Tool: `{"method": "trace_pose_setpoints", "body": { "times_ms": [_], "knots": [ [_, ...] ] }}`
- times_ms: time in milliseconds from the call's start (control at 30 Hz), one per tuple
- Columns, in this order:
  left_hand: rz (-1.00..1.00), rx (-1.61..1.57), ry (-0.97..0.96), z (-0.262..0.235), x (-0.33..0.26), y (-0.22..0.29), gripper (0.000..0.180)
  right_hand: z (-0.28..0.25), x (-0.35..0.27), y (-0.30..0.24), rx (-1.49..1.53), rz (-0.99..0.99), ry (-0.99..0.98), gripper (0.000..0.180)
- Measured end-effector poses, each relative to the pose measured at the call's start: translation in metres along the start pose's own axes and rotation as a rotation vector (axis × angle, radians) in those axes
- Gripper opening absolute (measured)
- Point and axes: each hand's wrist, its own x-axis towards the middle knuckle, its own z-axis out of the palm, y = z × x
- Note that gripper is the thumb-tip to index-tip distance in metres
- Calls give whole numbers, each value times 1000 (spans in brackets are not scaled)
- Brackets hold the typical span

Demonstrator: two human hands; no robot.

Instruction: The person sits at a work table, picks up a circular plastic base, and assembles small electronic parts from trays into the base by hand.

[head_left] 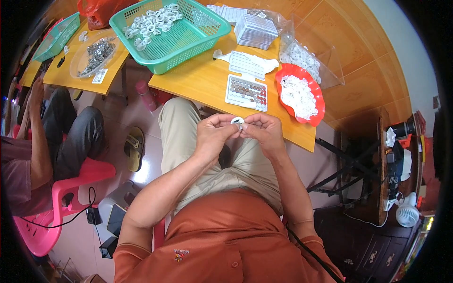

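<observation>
A small white round plastic part [237, 120] with a dark slot is pinched between both my hands above my lap. My left hand [214, 134] grips it from one side, thumb and fingers closed. From the other side my right hand [264, 132] closes on it; fingertips hide part of it. Just beyond my hands, a white tray [228, 97] on the table holds rows of small round silver, brown and red pieces. To its right, a red wavy-edged bowl [321, 113] is heaped with small white parts [298, 96].
A green basket [163, 66] with white ring-like parts stands at the table's far left. Stacked white trays [256, 32] and a clear bag of white round parts [302, 59] lie farther back. At left, another person sits by a bowl of metal pieces [96, 55].
</observation>
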Motion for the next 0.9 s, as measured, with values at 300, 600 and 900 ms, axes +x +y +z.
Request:
{"method": "trace_pose_setpoints", "body": {
  "times_ms": [300, 600, 900],
  "knots": [
    [24, -15, 52, 1, 1, -2, 20, 5, -1, -1, -10, -4, 12, 13],
    [1, -13, 69, 0, 0, 0, 23, -4, 5, -6, -59, -41, -15, 15],
    [-17, 21, 95, -2, 3, 3, 21, -20, 34, -38, -967, -273, 261, 17]
  ]
}}
